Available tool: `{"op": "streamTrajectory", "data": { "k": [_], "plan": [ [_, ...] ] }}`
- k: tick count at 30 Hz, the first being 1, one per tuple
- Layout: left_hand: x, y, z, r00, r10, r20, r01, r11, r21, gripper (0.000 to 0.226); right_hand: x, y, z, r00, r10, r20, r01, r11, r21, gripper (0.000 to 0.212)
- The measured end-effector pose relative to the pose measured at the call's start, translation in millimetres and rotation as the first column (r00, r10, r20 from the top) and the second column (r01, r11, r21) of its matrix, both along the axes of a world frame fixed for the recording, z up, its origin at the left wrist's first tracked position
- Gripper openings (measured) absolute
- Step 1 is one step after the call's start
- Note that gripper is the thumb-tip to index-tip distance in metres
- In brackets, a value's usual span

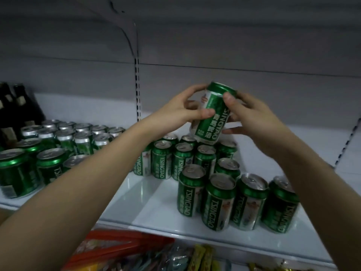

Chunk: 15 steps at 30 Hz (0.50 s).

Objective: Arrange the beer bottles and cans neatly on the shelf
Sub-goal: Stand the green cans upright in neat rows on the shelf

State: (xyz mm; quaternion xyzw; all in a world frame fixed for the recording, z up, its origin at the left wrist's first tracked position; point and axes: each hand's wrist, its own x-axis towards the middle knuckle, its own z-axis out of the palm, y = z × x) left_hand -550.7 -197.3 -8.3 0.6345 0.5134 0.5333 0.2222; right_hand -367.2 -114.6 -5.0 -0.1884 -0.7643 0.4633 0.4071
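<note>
A green Tsingtao can (212,116) is held tilted in the air above the white shelf (156,208). My left hand (181,110) grips its left side and my right hand (252,118) grips its right side, thumb on the front. Just below it stand several upright green cans in a cluster (175,159). A front group of green cans (234,200) stands at the right near the shelf edge. A larger block of cans (58,141) fills the left part of the shelf. Dark beer bottles (13,110) stand at the far left back.
A slotted upright post (137,89) runs down the grey back wall. Another slotted bracket (347,141) marks the shelf's right end. Below the shelf edge lie colourful snack packets (136,253). A strip of bare shelf lies between the left block and the right groups.
</note>
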Motion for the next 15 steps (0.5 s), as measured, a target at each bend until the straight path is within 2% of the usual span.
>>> {"op": "streamTrajectory", "data": {
  "k": [3,5,10,15],
  "plan": [
    [18.0,31.2,9.8,0.999,-0.014,-0.037,0.013,1.000,-0.023,0.061,19.3,26.5,12.2,0.997,-0.016,0.070,0.017,1.000,-0.012,0.037],
    [25.9,50.3,13.1,0.993,0.014,-0.119,-0.020,0.999,-0.048,0.062,27.3,40.1,11.0,0.990,-0.066,0.122,0.066,0.998,0.008,0.030],
    [37.4,87.0,6.9,0.952,0.012,-0.305,-0.048,0.993,-0.112,0.073,32.2,65.8,-9.2,0.965,-0.157,0.211,0.171,0.984,-0.053,0.039],
    [40.1,106.0,-3.6,0.909,0.018,-0.415,-0.089,0.985,-0.150,0.065,32.3,80.6,-26.5,0.950,-0.166,0.263,0.207,0.969,-0.134,0.039]
  ]
}}
